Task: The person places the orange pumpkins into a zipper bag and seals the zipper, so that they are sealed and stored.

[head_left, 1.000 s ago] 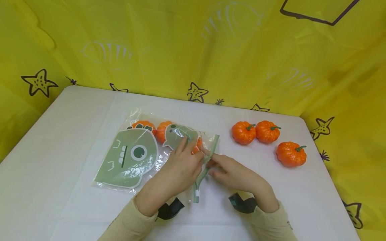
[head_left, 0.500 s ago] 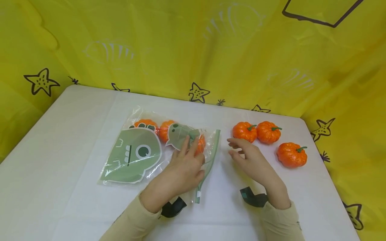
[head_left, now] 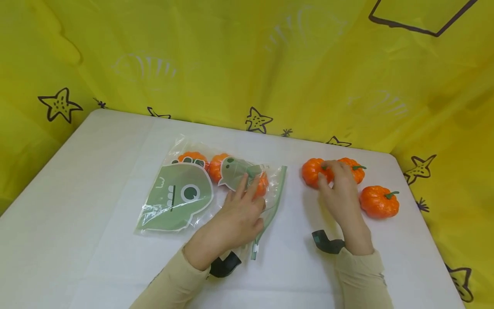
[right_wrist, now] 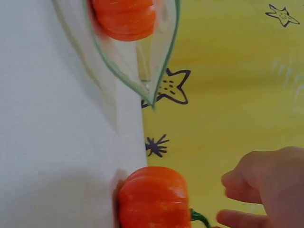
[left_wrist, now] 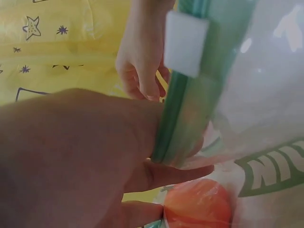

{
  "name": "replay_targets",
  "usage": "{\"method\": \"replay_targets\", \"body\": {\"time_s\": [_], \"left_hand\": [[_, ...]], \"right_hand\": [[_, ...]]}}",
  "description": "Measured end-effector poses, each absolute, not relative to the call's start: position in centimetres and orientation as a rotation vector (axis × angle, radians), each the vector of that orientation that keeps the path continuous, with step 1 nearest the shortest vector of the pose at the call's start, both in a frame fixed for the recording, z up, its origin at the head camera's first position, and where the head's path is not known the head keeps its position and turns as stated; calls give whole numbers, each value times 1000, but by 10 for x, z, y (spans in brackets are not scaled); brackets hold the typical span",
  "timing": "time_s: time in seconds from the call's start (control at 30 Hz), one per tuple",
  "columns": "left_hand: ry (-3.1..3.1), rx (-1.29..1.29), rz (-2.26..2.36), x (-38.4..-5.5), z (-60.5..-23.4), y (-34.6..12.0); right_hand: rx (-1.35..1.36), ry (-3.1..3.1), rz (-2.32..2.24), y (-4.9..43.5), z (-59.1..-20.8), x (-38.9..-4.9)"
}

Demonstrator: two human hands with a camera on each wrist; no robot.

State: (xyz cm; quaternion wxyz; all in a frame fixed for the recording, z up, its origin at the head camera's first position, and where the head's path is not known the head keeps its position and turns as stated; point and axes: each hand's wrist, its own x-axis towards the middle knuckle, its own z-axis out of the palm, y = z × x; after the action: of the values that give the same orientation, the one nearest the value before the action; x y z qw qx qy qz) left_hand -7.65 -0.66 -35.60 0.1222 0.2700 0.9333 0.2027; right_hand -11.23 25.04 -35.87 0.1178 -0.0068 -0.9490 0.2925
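Note:
A clear zip bag (head_left: 173, 189) printed with green cartoon monsters lies on the table, with three orange toy pumpkins (head_left: 214, 168) inside. My left hand (head_left: 235, 216) rests on the bag near its mouth, fingers stretched over the pumpkin closest to the opening. The green zip strip (head_left: 278, 195) has a white slider (left_wrist: 186, 43) at its near end. In the right wrist view the bag's mouth gapes around a pumpkin (right_wrist: 124, 19). My right hand (head_left: 341, 197) hovers at a loose pumpkin (head_left: 311, 174), fingers spread beside its green stem (right_wrist: 199, 217) and holding nothing.
A second loose pumpkin (head_left: 359, 175) sits behind the right hand's fingers, and a third (head_left: 378, 204) lies to their right. The white table (head_left: 115, 171) ends at a yellow patterned curtain (head_left: 216, 86). Black wrist mounts (head_left: 225, 265) hang at both sleeves.
My right hand has left the bag's zip strip and moved right and forward to the loose pumpkins. My left hand has stayed on the bag, its fingers now straighter.

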Motion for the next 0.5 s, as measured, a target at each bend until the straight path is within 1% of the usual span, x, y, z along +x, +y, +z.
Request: {"method": "replay_targets", "body": {"time_s": [0.17,0.5], "left_hand": [[2712,802,644,-80,-360,-9],[2734,832,741,-89,-369,-8]], "right_hand": [[-91,-2812,903,250,-368,-119],[-107,-2876,900,250,-377,-118]]}}
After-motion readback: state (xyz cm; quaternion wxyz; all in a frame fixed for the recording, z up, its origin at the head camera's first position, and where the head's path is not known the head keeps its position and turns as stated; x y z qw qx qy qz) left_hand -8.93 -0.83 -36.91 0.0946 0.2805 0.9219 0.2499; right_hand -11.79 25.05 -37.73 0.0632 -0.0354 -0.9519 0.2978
